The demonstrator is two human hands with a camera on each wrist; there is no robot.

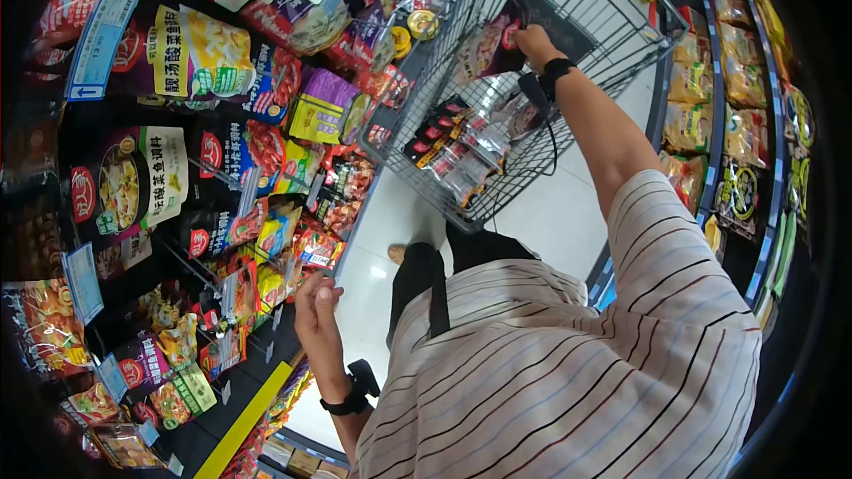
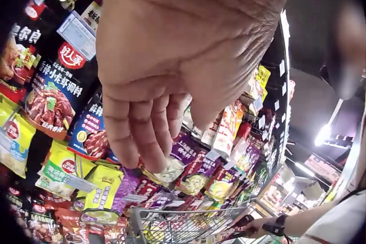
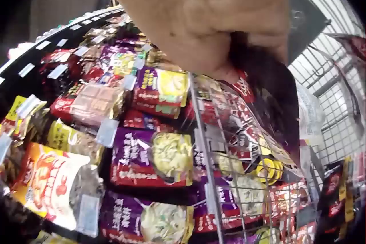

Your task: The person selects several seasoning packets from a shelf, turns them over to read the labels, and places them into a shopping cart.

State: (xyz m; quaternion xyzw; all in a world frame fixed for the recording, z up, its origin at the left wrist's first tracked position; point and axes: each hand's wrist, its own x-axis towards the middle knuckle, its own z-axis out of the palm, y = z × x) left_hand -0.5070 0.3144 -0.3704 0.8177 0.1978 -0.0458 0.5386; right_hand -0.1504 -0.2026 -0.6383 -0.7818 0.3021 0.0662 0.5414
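Observation:
My right hand [image 1: 532, 46] reaches into a wire shopping cart [image 1: 568, 27] and grips the top edge of a dark food pouch [image 1: 484, 51] with a pinkish printed front. In the right wrist view that pouch [image 3: 269, 86] hangs below the fingers, its front turned mostly away. Lower in the basket lie several black-and-clear food packs [image 1: 457, 160]. My left hand [image 1: 318, 324] hangs beside the left shelf, fingers loosely curled and holding nothing. From the left wrist, the same hand [image 2: 183, 49] shows in front of the hanging seasoning packets.
Hooks on the left shelf carry many seasoning pouches [image 1: 204, 58], with blue price tags [image 1: 102, 40] sticking out. A yellow strip [image 1: 244, 426] runs along its lower edge. Another shelf of bagged goods [image 1: 692, 80] lines the right side. Pale floor tiles [image 1: 568, 231] show between them.

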